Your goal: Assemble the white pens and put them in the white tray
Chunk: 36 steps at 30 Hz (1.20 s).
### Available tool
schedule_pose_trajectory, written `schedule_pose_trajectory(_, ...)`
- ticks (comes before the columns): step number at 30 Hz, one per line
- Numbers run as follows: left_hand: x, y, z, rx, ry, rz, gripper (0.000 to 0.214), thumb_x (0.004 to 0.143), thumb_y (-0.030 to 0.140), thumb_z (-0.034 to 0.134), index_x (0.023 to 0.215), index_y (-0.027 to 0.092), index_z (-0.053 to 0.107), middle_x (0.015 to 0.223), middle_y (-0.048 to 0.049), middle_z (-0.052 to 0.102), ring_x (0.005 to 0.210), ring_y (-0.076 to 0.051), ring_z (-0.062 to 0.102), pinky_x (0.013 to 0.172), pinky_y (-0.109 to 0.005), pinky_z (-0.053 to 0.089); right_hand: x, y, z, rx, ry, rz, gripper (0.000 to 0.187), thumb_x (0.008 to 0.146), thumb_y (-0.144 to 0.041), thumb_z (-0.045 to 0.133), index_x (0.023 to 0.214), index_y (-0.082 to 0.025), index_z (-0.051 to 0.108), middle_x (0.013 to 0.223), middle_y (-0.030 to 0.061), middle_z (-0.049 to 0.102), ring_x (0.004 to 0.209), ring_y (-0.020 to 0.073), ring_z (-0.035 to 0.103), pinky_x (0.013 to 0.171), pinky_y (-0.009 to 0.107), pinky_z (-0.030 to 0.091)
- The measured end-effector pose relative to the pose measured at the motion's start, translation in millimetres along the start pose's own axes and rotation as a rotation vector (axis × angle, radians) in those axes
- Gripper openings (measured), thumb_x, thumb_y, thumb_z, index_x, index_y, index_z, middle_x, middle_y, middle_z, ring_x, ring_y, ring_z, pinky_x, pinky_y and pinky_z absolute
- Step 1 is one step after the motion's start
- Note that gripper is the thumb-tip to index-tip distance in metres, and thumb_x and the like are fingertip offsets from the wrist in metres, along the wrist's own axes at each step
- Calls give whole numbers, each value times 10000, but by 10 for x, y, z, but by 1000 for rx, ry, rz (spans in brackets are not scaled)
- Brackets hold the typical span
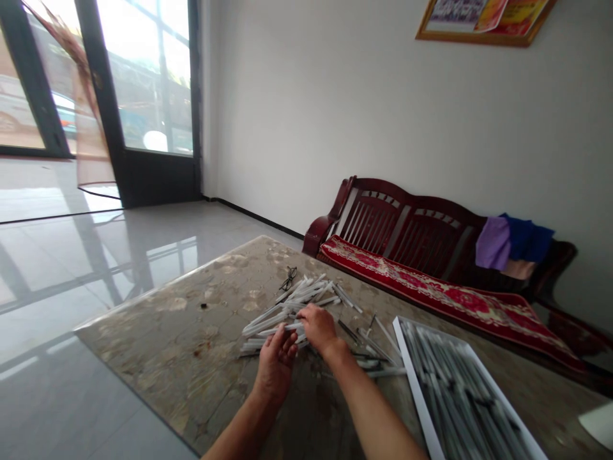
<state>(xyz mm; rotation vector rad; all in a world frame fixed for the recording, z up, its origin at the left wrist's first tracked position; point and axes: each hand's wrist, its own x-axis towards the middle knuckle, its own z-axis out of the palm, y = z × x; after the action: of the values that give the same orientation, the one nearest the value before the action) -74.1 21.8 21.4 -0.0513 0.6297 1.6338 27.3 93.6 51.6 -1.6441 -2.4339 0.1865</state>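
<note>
A heap of white pens [292, 306] lies on the marbled brown table [182, 358]. My left hand [275, 364] is curled, fingers closed around a few white pens at the near end of the heap. My right hand [317, 327] rests palm down on the middle of the heap, fingers bent over some pens. A few dark pens [364, 348] lie scattered just right of my right wrist.
A white shallow box [460, 390] filled with dark pens sits at the table's right. Black eyeglasses [288, 278] lie beyond the heap. A wooden bench [431, 255] with a red cushion stands along the wall. Glossy tiled floor spreads to the left.
</note>
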Motion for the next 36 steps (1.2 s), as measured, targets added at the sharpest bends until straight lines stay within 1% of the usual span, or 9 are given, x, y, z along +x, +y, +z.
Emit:
schedule_pose_trajectory(4, 7, 4, -23, 21, -5, 63, 144, 740, 115, 736, 786, 156, 606, 628, 10, 704, 499, -103, 670, 429, -147, 522, 90, -56, 12, -64, -58, -18, 266, 884, -144, 488, 949, -235, 729, 1009, 65, 713, 942, 177, 661, 779, 240, 453)
schedule_pose_trajectory(10, 27, -20, -33, 65, 17, 90, 240, 665, 176, 806, 771, 168, 591, 594, 40, 677, 465, -90, 640, 409, -138, 492, 46, -16, 19, -109, -81, -9, 282, 880, -107, 453, 981, -199, 700, 1059, 101, 680, 962, 193, 651, 785, 263, 454)
schedule_pose_trajectory(13, 35, -22, -41, 75, 22, 88, 246, 668, 183, 802, 787, 172, 587, 608, 31, 687, 468, -92, 639, 410, -142, 490, -11, 17, 40, -89, -63, 13, 262, 872, -115, 480, 996, -192, 698, 1076, 106, 675, 979, 196, 643, 801, 264, 451)
schedule_pose_trajectory(16, 27, -31, -39, 101, 29, 89, 257, 658, 181, 807, 795, 168, 590, 615, 24, 686, 478, -93, 639, 410, -144, 484, -113, 85, 59, -45, -42, 22, 220, 856, -149, 541, 973, -216, 715, 1041, 73, 693, 953, 177, 649, 792, 237, 446)
schedule_pose_trajectory(21, -16, -90, -21, 179, -15, 59, 350, 571, 237, 870, 767, 157, 592, 585, 34, 647, 482, -88, 619, 402, -142, 443, -222, 383, 43, 32, 81, 123, 244, 885, -167, 532, 1007, -259, 722, 1039, 19, 716, 972, 136, 652, 816, 189, 429)
schedule_pose_trajectory(25, -47, -153, -15, 296, -65, 64, 421, 530, 338, 890, 780, 150, 608, 565, 37, 628, 473, -81, 586, 399, -144, 403, -74, 716, 8, 14, 172, 303, 259, 908, -171, 495, 1058, -211, 703, 1068, 72, 716, 995, 171, 653, 809, 230, 438)
schedule_pose_trajectory(28, -48, -184, -13, 354, -77, 71, 450, 524, 390, 885, 796, 151, 616, 562, 39, 620, 480, -88, 586, 406, -154, 401, 118, 852, 32, -2, 176, 361, 213, 896, -200, 537, 1015, -215, 713, 1041, 85, 724, 967, 195, 665, 775, 252, 442)
schedule_pose_trajectory(32, -43, -200, -14, 392, -78, 74, 473, 515, 417, 884, 806, 145, 628, 585, 30, 628, 488, -92, 593, 412, -159, 405, 312, 844, 114, 4, 144, 359, 149, 840, -175, 611, 927, -204, 729, 1012, 110, 723, 942, 223, 672, 756, 273, 443)
schedule_pose_trajectory(36, -44, -203, -14, 405, -81, 66, 459, 533, 415, 878, 814, 143, 640, 584, 22, 639, 486, -95, 598, 412, -160, 412, 355, 776, 124, 42, 153, 361, 233, 833, -64, 541, 934, -175, 720, 1016, 146, 708, 973, 232, 660, 812, 293, 445)
